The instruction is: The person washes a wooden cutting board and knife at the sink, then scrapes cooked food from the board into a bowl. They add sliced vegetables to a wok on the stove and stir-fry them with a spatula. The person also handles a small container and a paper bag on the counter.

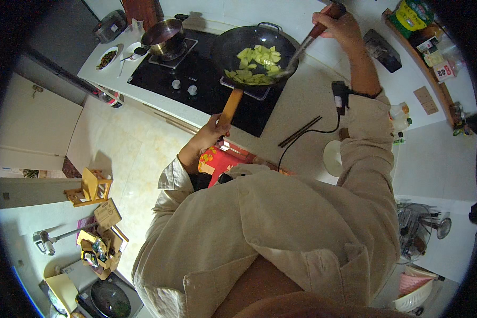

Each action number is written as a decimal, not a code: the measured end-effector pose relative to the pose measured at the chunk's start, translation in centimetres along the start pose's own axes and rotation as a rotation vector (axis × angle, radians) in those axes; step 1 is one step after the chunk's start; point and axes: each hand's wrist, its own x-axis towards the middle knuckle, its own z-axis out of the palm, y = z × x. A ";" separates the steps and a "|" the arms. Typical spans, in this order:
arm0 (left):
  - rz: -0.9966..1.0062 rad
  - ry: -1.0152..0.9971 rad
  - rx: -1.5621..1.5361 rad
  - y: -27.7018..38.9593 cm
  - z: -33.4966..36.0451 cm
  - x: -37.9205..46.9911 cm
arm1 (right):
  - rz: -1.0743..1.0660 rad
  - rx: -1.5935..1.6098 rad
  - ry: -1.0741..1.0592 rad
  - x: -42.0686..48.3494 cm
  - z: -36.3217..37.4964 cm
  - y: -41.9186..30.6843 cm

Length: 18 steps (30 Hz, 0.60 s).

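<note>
A black wok point(226, 49) stands on the right burner of the black glass gas hob point(210, 103). Pale green vegetable slices point(258, 61) lie in it, some heaped along the near side. My left hand point(214, 133) grips the wok's wooden handle point(232, 107). Up at the right, my right hand point(332, 26) is closed around the brown handle of a metal spatula point(302, 49), whose blade rests inside the wok at its right side, by the slices. A steel pot point(165, 37) with black handles sits over the left burner.
Left of the hob are a dish of food point(106, 59) and a white bowl point(132, 51) with a utensil. Dark chopsticks point(300, 132), a black cable point(290, 149) and a pale round plate point(332, 158) lie on the right counter. A wooden shelf point(421, 67) holds packages.
</note>
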 end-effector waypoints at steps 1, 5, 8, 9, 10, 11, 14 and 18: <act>0.002 -0.009 -0.026 -0.1 0.0 0.0 | 0.028 -0.054 -0.035 0.2 -0.2 -0.7; 0.019 -0.020 -0.073 -0.3 -0.2 0.0 | -0.072 -0.248 -0.079 1.5 3.2 1.1; 0.027 -0.056 -0.120 -0.3 -0.3 -0.1 | -0.127 -0.278 0.216 2.0 5.0 5.8; 0.011 -0.064 -0.140 -0.3 -0.4 -0.1 | -0.139 -0.212 0.339 1.9 5.9 6.9; 0.005 -0.036 -0.147 -0.3 -0.2 -0.1 | -0.091 -0.039 0.360 1.5 6.7 7.8; 0.015 -0.031 -0.136 -0.3 -0.3 -0.1 | -0.031 0.130 0.404 0.7 7.3 8.4; 0.029 -0.032 -0.113 -0.3 -0.2 -0.2 | 0.075 0.385 0.316 -1.8 7.9 8.0; 0.058 -0.009 -0.100 -0.4 -0.1 -0.2 | -0.109 0.000 0.084 -2.9 3.8 5.5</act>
